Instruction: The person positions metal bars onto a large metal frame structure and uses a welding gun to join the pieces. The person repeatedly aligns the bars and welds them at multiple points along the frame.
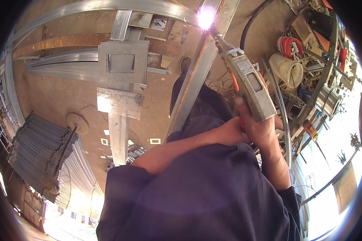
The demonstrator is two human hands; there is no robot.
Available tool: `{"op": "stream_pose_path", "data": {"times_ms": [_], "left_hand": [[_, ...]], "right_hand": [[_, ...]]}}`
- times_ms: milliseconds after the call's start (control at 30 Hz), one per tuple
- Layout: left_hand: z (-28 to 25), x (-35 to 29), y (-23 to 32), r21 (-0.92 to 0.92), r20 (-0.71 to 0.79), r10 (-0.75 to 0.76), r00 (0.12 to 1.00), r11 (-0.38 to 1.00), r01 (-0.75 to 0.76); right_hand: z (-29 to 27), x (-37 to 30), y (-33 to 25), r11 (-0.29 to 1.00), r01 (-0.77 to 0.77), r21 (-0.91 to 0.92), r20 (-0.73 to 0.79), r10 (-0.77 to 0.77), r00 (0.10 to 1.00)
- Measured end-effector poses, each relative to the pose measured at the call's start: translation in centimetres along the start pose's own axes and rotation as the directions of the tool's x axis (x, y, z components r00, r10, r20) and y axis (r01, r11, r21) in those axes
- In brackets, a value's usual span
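My right hand (258,126) is wrapped round the rear of a grey, boxy handheld welding gun (249,80), thumb along its left side. The gun points up and away; its nozzle ends at a bright white-violet glow (205,18) with sparks. That glow sits where a long steel tube (188,94), slanting toward me, meets a crosswise metal tube (149,6) at the top. My left hand (234,131) crosses my body and curls against my right wrist, beside something red. Its fingers are mostly hidden, so what it grips is unclear.
Flat metal plates, one with a square cutout (122,48), lie on tubes at left. A stack of grey metal profiles (36,154) stands lower left, near a round disc (78,123). At right are a red bucket (286,45), a pale bucket (292,72), scrap and a black cable (251,22).
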State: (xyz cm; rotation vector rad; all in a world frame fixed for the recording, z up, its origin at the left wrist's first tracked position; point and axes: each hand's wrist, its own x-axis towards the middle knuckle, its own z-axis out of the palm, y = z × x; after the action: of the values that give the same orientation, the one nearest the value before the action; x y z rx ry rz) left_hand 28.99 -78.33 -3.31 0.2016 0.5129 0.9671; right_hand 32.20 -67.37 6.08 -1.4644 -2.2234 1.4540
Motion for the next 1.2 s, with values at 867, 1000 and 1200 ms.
{"op": "stream_pose_path", "data": {"times_ms": [867,1000,1200], "left_hand": [[0.4,0.1,0.7,-0.014,-0.016,0.002,1.000,1.000,-0.002],[0.1,0.2,-0.7,-0.035,-0.014,0.018,1.000,0.999,-0.019],[0.2,0.4,-1.4,-0.081,-0.001,0.044,0.999,0.996,-0.044]], "right_hand": [[0.0,0.0,-0.4,1.000,0.020,-0.006,-0.002,-0.020,1.000],[-0.1,-0.2,-1.0,0.998,-0.068,0.019,0.010,0.067,0.998],[-0.1,-0.4,-0.7,0.999,-0.043,0.024,0.007,0.043,0.999]]}}
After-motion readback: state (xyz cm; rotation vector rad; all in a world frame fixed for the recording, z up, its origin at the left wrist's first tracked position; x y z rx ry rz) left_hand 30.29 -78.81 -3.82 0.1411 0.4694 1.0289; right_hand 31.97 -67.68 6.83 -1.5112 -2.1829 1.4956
